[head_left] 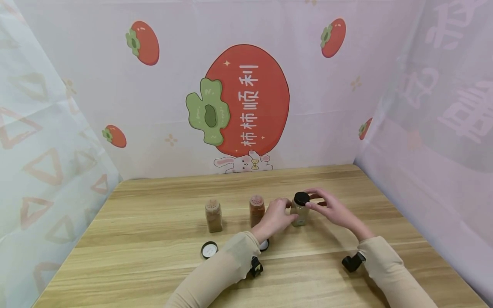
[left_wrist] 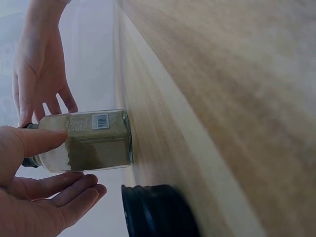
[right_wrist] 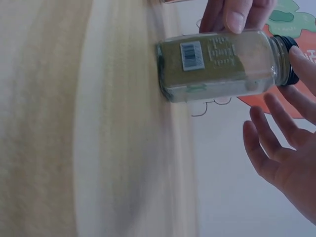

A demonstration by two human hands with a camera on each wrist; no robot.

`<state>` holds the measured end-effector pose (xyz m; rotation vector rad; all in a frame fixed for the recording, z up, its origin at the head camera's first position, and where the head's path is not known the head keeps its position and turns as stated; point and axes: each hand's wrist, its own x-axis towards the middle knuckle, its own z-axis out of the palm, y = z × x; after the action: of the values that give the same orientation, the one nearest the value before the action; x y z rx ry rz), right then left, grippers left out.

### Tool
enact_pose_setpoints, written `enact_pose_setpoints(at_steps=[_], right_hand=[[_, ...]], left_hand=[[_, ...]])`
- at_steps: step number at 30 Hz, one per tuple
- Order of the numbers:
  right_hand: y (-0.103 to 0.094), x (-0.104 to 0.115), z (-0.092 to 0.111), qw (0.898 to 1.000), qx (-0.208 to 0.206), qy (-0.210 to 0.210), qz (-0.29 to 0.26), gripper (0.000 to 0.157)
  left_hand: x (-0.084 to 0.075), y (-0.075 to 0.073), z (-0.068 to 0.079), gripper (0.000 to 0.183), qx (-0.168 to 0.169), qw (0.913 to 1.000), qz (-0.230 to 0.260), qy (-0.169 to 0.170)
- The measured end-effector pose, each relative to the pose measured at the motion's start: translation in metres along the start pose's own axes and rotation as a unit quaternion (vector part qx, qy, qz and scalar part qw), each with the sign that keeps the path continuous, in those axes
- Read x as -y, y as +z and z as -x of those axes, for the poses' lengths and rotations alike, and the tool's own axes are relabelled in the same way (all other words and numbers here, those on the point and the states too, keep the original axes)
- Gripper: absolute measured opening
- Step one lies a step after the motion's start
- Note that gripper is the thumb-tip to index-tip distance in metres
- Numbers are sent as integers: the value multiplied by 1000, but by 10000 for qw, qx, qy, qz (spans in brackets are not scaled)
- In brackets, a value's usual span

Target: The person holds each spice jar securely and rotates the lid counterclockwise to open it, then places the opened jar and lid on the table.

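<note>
A square glass spice jar (head_left: 299, 214) with a black lid (head_left: 301, 198) stands upright on the right part of the table. Greenish-brown powder fills its lower part, and a barcode label (right_wrist: 192, 55) shows on one side. My left hand (head_left: 274, 220) holds the jar's body from the left, thumb on its near side. From the right, my right hand (head_left: 334, 209) pinches the lid between thumb and forefinger, its other fingers spread away from the glass. Left of my left hand stands a jar of red-brown spice (head_left: 256, 209) with a perforated top, partly hidden by that hand.
Farther left stands a lidless jar of brown powder (head_left: 214, 218) with a shaker top. One loose black cap (head_left: 209, 250) lies white side up in front of it. Another cap (head_left: 264, 245) is partly covered by my left forearm. A printed cloth (head_left: 173, 85) walls the wooden table (head_left: 135, 256).
</note>
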<state>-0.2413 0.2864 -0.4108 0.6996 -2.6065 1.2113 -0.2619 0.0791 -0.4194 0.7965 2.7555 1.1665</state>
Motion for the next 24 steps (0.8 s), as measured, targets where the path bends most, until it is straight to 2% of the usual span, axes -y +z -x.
enact_pose_setpoints(at_steps=[8,24], right_hand=[[-6,-5,-2,9990,424,-58,-134,36],[-7,-9,0,9984,450,-28,-342,40]], left_hand=[[-1,-1,1,35,-14,10000,12,27],[0,-1,1,34,-45,9999,-92,85]])
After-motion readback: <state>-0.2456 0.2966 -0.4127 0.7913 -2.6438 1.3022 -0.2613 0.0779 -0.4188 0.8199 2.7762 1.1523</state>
